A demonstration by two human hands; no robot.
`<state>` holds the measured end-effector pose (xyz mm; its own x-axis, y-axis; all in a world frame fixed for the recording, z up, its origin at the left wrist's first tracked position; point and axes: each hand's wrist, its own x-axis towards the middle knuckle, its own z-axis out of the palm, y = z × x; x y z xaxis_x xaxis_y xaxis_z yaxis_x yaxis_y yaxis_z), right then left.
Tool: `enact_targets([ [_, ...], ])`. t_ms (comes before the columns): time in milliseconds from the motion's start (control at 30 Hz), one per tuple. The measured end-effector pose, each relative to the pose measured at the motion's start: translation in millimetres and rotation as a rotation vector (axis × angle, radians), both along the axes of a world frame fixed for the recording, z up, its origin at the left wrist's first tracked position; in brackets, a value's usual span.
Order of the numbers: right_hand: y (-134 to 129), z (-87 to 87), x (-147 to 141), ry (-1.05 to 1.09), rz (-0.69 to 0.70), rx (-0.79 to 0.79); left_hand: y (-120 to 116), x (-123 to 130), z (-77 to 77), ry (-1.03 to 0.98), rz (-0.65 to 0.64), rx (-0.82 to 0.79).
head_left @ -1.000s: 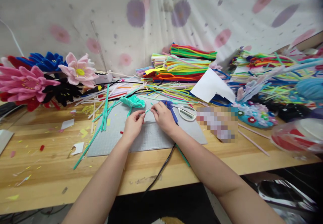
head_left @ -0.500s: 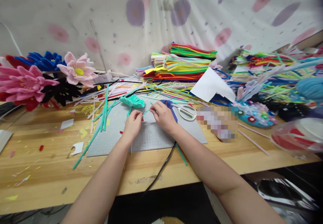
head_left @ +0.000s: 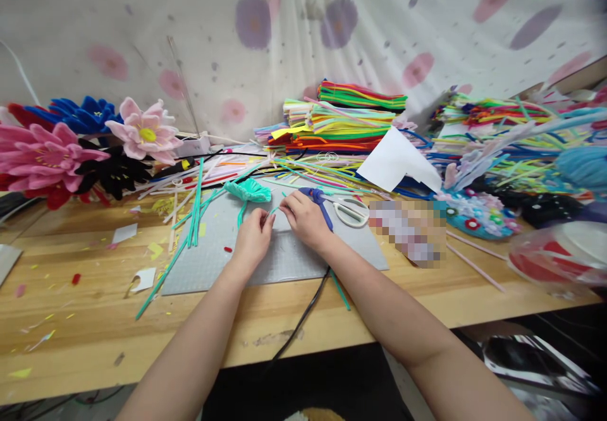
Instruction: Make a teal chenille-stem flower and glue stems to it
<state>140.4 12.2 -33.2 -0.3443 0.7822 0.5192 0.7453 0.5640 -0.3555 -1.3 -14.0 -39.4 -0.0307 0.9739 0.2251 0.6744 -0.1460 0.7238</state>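
Observation:
Both hands meet over the grey cutting mat (head_left: 213, 269). A short teal pipe cleaner (head_left: 274, 210) runs between their fingertips. My left hand (head_left: 255, 234) pinches one end, thumb against fingers. The other end sits in the closed fingertips of my right hand (head_left: 306, 219). Just behind my left hand lies a ruffled teal pipe-cleaner piece (head_left: 249, 189) with a bent stem. A blue tool (head_left: 327, 215), mostly hidden by my right hand, rests beside scissors with pale handles (head_left: 355, 213).
Several long teal pipe cleaners (head_left: 196, 209) lie left of the hands. Bundled coloured pipe cleaners (head_left: 351, 124) are stacked at the back. Fuzzy flowers (head_left: 47, 155) stand at the left. A black cord (head_left: 303, 317) crosses the front edge. A clear tub (head_left: 554, 256) sits at the right.
My left hand has turned slightly and moved a little right, closer to my right hand. Less of the teal pipe cleaner shows between them. My right hand has barely moved.

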Motion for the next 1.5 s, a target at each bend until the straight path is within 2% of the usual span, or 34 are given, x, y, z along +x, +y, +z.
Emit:
enact_targets([
  [367, 0.4, -1.1, -2.5, 0.013, -0.003, 0.005, 1.1, 1.9, -2.2, 0.091, -0.029, 0.03],
  [967, -0.9, -0.4, 0.3, -0.063, -0.047, -0.01, -1.3, 0.9, -4.6, 0.144, -0.028, -0.013],
  [1167, 0.4, -4.7, 2.4, -0.048, -0.073, -0.017, -1.3, 0.3, -2.1, 0.096, -0.052, -0.031],
  [1500, -1.8, -4.2, 2.8, -0.01, -0.061, -0.046, -1.9, -0.1, -2.5, -0.008, -0.004, -0.011],
])
